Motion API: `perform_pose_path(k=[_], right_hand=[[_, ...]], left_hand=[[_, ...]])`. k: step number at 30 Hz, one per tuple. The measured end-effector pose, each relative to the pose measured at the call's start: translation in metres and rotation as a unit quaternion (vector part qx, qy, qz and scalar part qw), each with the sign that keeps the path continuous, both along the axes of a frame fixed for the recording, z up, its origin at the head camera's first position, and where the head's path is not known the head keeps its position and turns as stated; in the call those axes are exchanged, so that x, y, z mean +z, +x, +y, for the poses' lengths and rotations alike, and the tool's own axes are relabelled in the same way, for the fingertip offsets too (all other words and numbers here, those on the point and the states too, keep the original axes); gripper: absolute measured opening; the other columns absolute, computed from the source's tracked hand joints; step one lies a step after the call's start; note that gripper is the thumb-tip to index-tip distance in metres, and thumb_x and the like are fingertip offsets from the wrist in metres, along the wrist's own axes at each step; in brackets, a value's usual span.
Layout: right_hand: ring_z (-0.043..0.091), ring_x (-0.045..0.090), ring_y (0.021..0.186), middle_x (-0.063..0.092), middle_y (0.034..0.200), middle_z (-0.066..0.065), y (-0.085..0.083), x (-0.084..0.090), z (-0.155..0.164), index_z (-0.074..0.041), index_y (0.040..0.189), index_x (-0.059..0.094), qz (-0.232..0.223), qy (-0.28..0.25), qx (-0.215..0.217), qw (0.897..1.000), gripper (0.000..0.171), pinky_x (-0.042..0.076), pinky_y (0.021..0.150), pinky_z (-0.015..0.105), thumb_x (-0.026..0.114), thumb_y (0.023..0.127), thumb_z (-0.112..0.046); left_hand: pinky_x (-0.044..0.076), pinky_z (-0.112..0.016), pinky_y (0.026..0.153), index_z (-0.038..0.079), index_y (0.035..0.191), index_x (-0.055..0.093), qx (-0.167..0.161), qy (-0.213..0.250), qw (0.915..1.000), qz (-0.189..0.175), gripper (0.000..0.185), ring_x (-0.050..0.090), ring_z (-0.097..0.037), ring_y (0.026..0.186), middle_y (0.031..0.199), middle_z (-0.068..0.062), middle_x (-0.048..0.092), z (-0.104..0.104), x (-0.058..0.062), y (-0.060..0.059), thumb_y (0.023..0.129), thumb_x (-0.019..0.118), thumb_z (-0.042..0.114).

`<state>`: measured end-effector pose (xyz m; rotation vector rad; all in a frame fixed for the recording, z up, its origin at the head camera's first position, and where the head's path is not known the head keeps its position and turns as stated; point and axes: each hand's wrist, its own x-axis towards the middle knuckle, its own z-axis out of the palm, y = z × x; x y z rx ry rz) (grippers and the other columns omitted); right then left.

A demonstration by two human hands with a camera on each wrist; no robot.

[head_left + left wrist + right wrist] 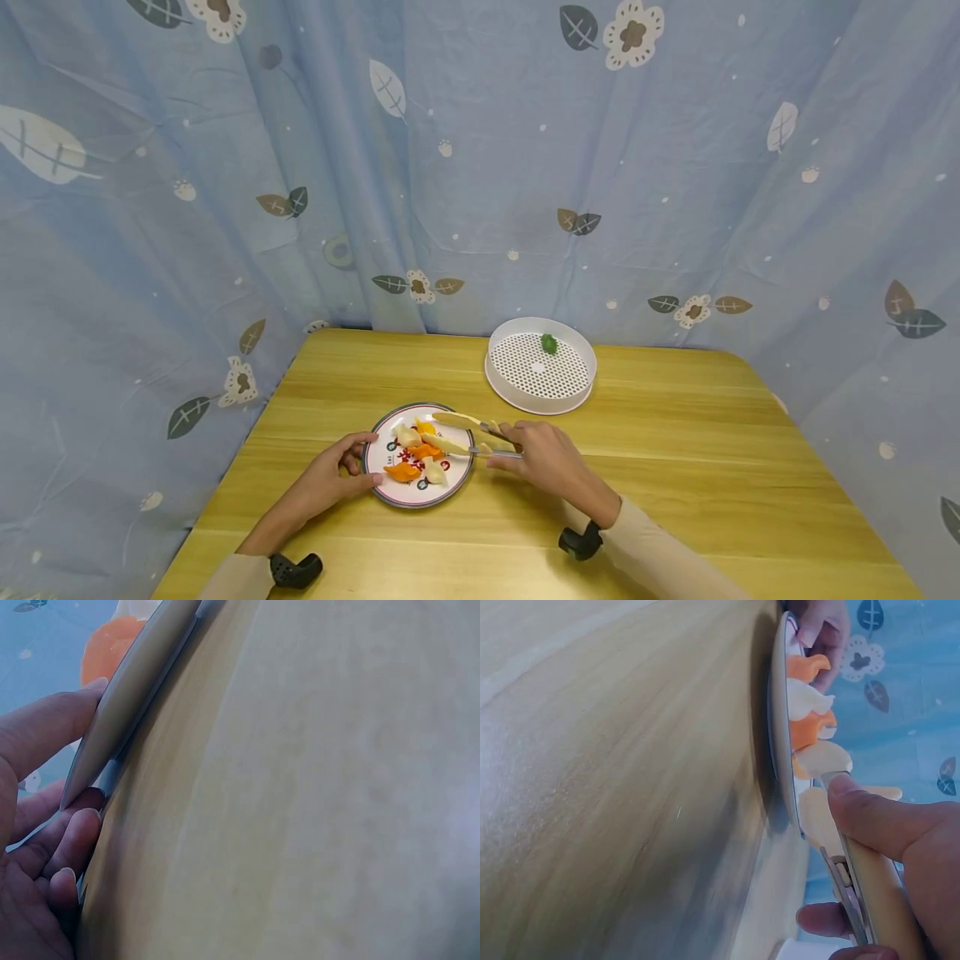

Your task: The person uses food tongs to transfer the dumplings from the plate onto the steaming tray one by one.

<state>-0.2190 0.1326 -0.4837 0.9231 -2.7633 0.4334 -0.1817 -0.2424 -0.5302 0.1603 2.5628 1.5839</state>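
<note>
A round patterned plate [452, 486] lies on the wooden table [675, 467] with several orange and white dumplings [420, 454] on it. My left hand [367, 459] grips the plate's left rim, thumb on the near edge and fingers on the far edge. My right hand [504, 445] holds cream tongs [459, 432], whose two arms are spread over the dumplings. In the left wrist view the thumb [41, 731] lies on the plate rim [127, 694]. In the right wrist view the thumb [877, 817] presses on the tongs [874, 896] beside the dumplings [808, 701].
A white round perforated steamer tray [498, 373] stands at the back of the table with one small green piece [549, 342] in it. Blue floral curtains [480, 167] hang close behind and beside the table.
</note>
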Motion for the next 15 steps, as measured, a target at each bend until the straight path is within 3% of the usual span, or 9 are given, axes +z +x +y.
perform_pose_path(k=[8,15], right_hand=[[0.005,0.04,0.057,0.05,0.068,-0.01,-0.0012,-0.0016,-0.0019,-0.015,0.121,0.077,0.002,-0.001,0.007,1.0,0.05,0.034,0.049,0.023,0.077,0.088,-0.052],[0.004,0.043,0.058,0.066,0.079,-0.006,0.0013,-0.0028,0.0042,-0.013,0.124,0.076,0.005,-0.031,-0.005,0.999,0.054,0.038,0.052,0.023,0.078,0.087,-0.052]], left_hand=[[0.042,-0.029,0.073,0.009,0.142,0.056,0.003,0.002,1.0,-0.002,0.068,0.05,-0.023,0.089,0.109,-0.011,0.053,0.0001,-0.0011,-0.0007,0.084,0.088,0.026],[0.042,-0.029,0.073,0.008,0.142,0.056,0.004,0.001,1.0,-0.005,0.068,0.049,-0.023,0.089,0.108,-0.01,0.053,0.0005,-0.0003,-0.0001,0.084,0.088,0.025]])
